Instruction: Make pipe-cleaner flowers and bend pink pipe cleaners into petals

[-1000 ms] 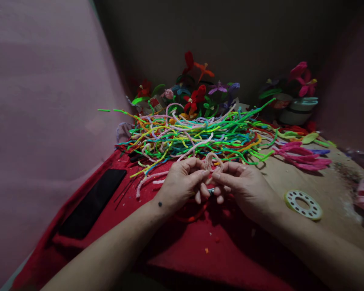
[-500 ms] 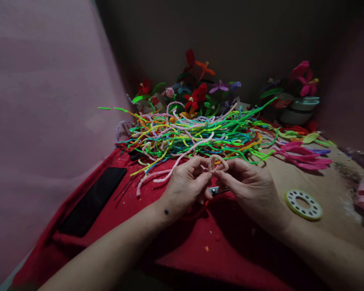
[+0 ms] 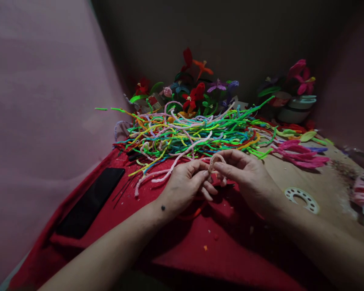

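**Small pale pink fuzzy loop (image 3: 211, 163) pinched from both sides**

From where I stand, reading the clock around that loop, a deep red fabric cloth (image 3: 227, 258) spreads below at six. At eleven sprawls a tangled heap of long fuzzy stems (image 3: 197, 137), green, yellow, pink and blue. A flat black rectangular phone (image 3: 91, 202) lies between eight and nine. The bare left hand (image 3: 189, 180), at eight, pinches the loop's near end between thumb and fingertip; the bare right hand (image 3: 248, 173), toward four, pinches its other side likewise. At three rests a bright pink bundle of fuzzy strands (image 3: 305, 155). Nearly at four, a flat white ring with round holes (image 3: 309, 199) shows, partly hidden by the right forearm. The loop, smallest, stands between both hands.
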The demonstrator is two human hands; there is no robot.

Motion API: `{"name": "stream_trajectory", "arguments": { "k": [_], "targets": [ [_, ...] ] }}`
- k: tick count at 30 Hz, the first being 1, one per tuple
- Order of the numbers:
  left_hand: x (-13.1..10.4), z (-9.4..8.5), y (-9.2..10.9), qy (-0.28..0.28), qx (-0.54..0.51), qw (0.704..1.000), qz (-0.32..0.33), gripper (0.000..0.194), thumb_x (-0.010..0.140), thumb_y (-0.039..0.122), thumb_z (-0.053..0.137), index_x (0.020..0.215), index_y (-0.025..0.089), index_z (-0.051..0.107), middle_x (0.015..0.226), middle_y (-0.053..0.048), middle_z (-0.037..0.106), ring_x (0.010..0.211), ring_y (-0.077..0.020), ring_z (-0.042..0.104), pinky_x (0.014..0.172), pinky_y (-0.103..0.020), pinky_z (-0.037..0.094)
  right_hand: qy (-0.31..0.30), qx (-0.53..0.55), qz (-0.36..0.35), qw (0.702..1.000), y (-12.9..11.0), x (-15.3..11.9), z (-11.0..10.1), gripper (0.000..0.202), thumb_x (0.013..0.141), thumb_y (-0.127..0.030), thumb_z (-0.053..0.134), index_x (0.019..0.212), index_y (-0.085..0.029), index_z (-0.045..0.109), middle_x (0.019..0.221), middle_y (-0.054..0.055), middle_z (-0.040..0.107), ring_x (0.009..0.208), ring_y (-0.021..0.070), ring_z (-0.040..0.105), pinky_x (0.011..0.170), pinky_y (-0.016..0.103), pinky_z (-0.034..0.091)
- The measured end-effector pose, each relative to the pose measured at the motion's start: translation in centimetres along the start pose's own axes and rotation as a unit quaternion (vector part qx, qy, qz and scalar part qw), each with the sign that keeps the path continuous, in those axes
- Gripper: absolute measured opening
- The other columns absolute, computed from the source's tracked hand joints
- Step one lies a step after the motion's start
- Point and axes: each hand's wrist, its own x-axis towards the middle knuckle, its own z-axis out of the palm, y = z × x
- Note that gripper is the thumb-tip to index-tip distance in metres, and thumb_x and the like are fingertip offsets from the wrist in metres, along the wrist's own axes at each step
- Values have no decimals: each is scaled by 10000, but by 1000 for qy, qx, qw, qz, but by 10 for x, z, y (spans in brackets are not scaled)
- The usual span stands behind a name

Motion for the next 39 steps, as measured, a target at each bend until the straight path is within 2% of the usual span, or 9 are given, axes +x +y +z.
{"name": "stream_trajectory", "arguments": {
  "k": [6,11,13,16,20,23,27,33,39],
  "targets": [
    [0,-1,-4,-38,41,997,-46,77,799,201,474,743,150,461,533,25,567,421,-87,573,387,-152,422,-25,3,39,999,2,2,-5,217,738,-396,618,683,-192,668,704,31,645,635,147,571,621,277,459],
    [0,-8,-5,-59,122,991,-7,112,789,259,471,729,165,463,609,22,535,486,-111,596,377,-156,384,-9,85,57,995,5,5,-6,201,689,-374,669,627,-183,665,600,20,619,546,132,539,522,250,422],
    [0,-12,-4,-52,216,974,42,89,774,208,458,700,167,485,582,26,528,493,-100,570,410,-160,375,3,84,47,995,4,6,-7,218,681,-366,675,588,-170,653,573,21,604,521,123,515,495,241,395],
    [0,-19,-2,-57,353,927,115,108,702,100,479,615,161,497,565,30,531,526,-82,522,475,-160,363,8,62,39,997,4,6,-7,262,689,-372,662,533,-164,634,553,29,592,498,118,490,486,247,381],
    [0,-26,5,-88,403,906,96,143,745,124,457,626,164,525,538,32,533,493,-79,484,469,-167,342,5,41,36,998,6,5,-6,263,707,-367,648,540,-164,640,547,25,592,477,105,465,475,243,356],
    [0,-29,8,-76,401,909,88,156,780,191,468,707,161,603,641,5,588,556,-95,517,510,-179,374,7,15,26,1000,7,4,-5,264,712,-371,642,539,-172,640,535,16,582,473,104,455,481,243,353],
    [0,-25,8,-8,349,932,100,213,776,294,526,898,176,655,813,-25,622,703,-127,558,603,-198,412,21,5,25,999,9,3,-5,225,708,-345,644,563,-174,649,540,10,583,486,103,460,485,239,345],
    [-3,-10,5,-47,234,971,14,175,750,253,544,630,135,592,522,26,495,476,-69,416,467,-181,321,-4,36,32,999,11,2,-3,229,713,-336,644,583,-147,647,551,13,558,503,98,453,482,232,334],
    [-5,-12,7,-27,100,994,-27,171,729,278,573,630,142,546,485,59,447,419,-35,352,399,-142,262,-57,127,62,988,9,3,0,231,709,-349,648,620,-136,639,612,22,544,562,109,473,536,239,386]
  ]
}}
